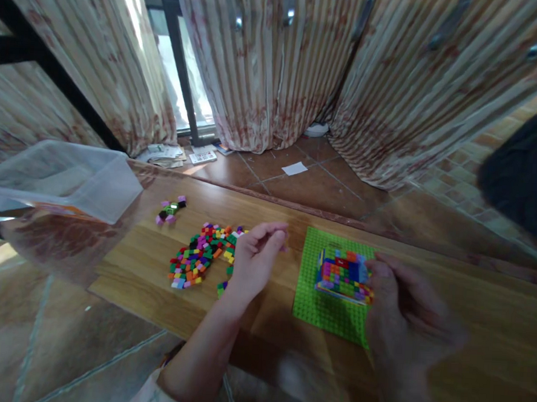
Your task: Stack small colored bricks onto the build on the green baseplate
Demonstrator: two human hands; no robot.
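My left hand (253, 261) hovers over the wooden bench, its fingers pinched on a small purple-pink toy brick (285, 246) that barely shows. Just left of it spreads a loose pile of coloured toy bricks (196, 254), partly hidden behind the hand. On the right lies a green studded baseplate (307, 288). It carries a low, many-coloured brick build (341, 272). At the build's right edge is my right hand (407, 318), blurred, with thumb and fingers closed together. Whether anything is between those fingertips is hidden.
A small group of pink, black and green bricks (171, 210) lies farther left on the bench (141, 272). A clear plastic bin (110, 185) stands at the left end. Behind are striped curtains (267, 73), papers (162, 154) and a white sheet (295, 168) on the tiled floor.
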